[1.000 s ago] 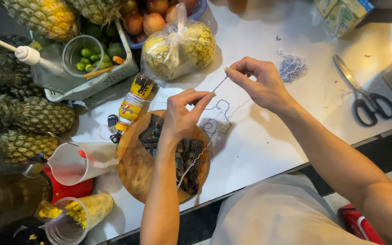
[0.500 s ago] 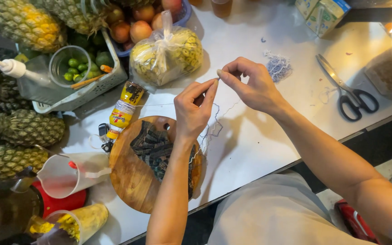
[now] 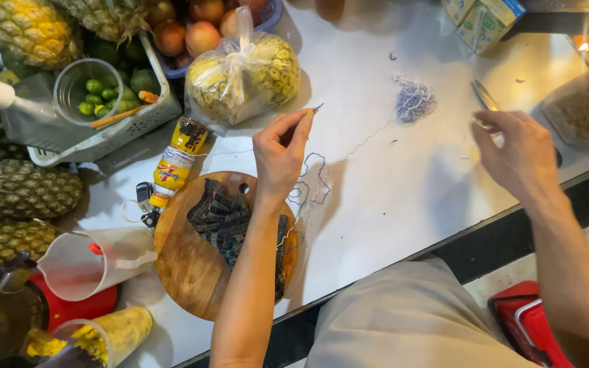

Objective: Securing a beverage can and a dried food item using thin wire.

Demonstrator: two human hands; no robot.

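Far left: pineapples (image 3: 25, 187), a white basket (image 3: 146, 116) holding a cup of small limes (image 3: 97, 92), a clear jug (image 3: 90, 262) below. Next, a small yellow bottle (image 3: 175, 163) lies just above the round wooden board (image 3: 185, 266), which carries dark strips (image 3: 223, 218).

My left hand (image 3: 281, 157) hovers over the board's upper right edge, grip pressed together, pinching one end of the thin kinked thread (image 3: 311, 184) between thumb and forefinger; the tip pokes out past the fingertips. The thread loops down beside my wrist and trails right across the white tabletop (image 3: 390, 204), toward the small tangled wad (image 3: 414, 99).

My right hand (image 3: 523, 153) sits well right, fingers loosely curled; probably touching the scissors (image 3: 485, 95), but it covers most of them, so I cannot tell whether it grips anything.

To do this well: keep the pinch firm near the tip, draw slack gently so the kinks do not knot.

Hidden: the scissors' handles, the thread's far end, the tub (image 3: 587, 102) cut off at right.
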